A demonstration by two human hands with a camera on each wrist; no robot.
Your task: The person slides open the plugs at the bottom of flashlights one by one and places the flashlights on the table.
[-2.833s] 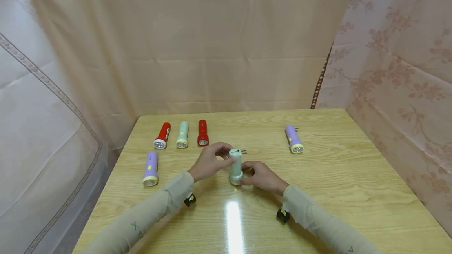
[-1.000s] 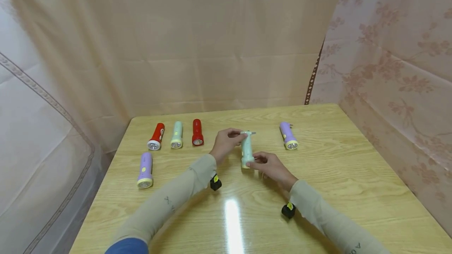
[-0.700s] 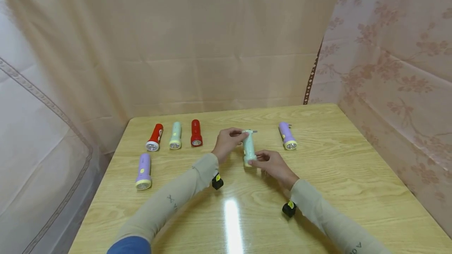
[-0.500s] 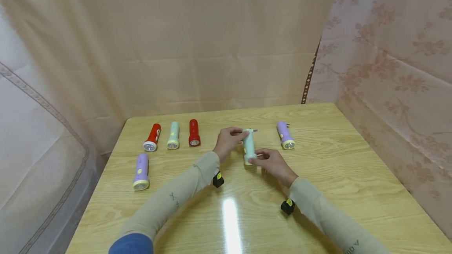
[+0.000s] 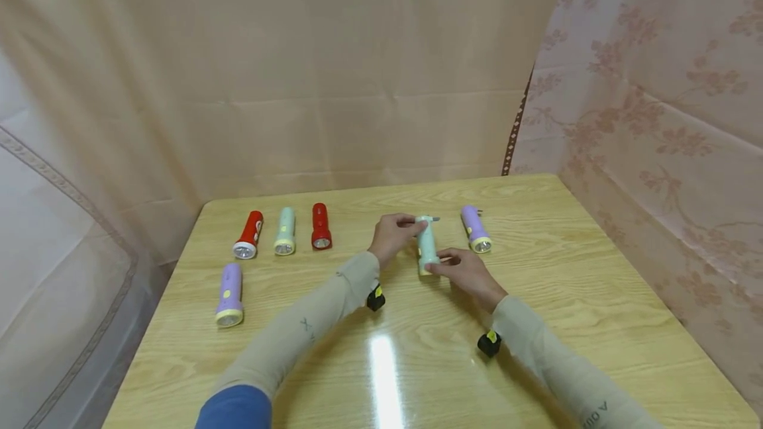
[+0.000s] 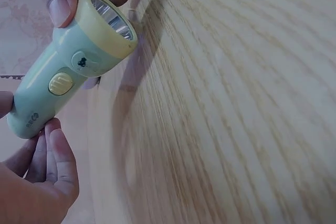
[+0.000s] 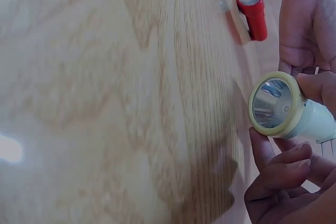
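A mint-green flashlight (image 5: 426, 244) with a pale yellow rim is held between both hands over the table. My left hand (image 5: 393, 237) pinches its tail end, where metal plug prongs (image 5: 436, 219) stick out to the right. Fingers and thumb of my right hand (image 5: 467, 274) grip the lamp head from the right side. Seen from the left wrist, the flashlight (image 6: 52, 85) shows a yellow switch (image 6: 60, 84) on its body. In the right wrist view its reflector (image 7: 273, 103) faces the camera and looks unlit.
Left on the table (image 5: 310, 363) lie a red flashlight with white rim (image 5: 249, 234), another mint-green flashlight (image 5: 285, 230), an all-red flashlight (image 5: 320, 225) and a purple flashlight (image 5: 229, 295). A second purple flashlight (image 5: 475, 228) lies just behind the right hand. Curtains (image 5: 357, 71) stand behind.
Both hands have carried the mint-green flashlight rightward and away from the body, nearer the right purple flashlight. Its prongs now look narrower, so it has turned. The head view has shifted slightly.
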